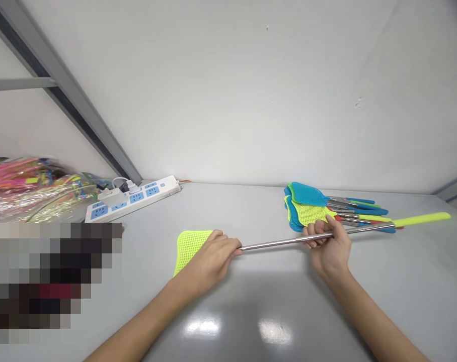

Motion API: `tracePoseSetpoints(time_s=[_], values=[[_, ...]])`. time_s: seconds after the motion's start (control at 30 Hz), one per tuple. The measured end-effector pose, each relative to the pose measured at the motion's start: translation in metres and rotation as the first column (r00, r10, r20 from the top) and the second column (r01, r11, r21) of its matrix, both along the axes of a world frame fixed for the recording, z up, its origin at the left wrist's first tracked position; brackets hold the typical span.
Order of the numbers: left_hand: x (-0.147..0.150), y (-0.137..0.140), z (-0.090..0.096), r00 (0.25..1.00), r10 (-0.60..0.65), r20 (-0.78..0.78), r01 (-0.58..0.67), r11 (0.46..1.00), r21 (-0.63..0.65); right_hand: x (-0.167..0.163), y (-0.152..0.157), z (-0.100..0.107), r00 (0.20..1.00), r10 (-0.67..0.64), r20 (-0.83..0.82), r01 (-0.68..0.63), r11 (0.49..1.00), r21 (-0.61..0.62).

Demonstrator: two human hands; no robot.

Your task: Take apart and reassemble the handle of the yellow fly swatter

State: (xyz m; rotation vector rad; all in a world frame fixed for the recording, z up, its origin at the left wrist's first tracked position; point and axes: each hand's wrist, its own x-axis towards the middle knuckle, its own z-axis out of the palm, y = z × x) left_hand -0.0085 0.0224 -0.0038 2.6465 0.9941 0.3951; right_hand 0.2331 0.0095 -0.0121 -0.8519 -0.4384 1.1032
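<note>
Stretching between two hands, a yellow-green fly swatter [274,243] is being held slantwise in front of the wearer, its far right end being carried a little higher in the view than its left. By the left hand [217,255], seen from the back, the joint of the perforated head [188,247] and the thin metal rod is being gripped, the fingers being folded around it. Part of the head is being hidden by that hand and forearm, the remainder being shown just to their left. By the right hand [329,251], palm turned up, the middle of the rod is being clasped, the fingers being curled around it and the thumb being laid across. A bare length of rod is being left between the two hands, while the yellow-green handle [423,219] is being held out beyond the right one. Whether the head is being rested on the grey tabletop [251,311] cannot be told.

Just behind the right hand, a pile of blue and yellow-green swatters [307,195] is being supported by the tabletop; its handles are being partly crossed by the held rod. Well to the left of the hands, a white power strip [140,197] is being occupied by plugs, and plastic-wrapped goods [28,193] are being heaped beside it.
</note>
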Motion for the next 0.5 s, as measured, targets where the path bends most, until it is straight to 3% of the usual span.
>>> tracePoseSetpoints(time_s=[0.5], values=[[-0.003, 0.002, 0.006, 0.998, 0.053, -0.038, -0.052, 0.998, 0.027, -0.013, -0.002, -0.006, 1.0, 0.0, -0.007, -0.001, 0.991, -0.131]])
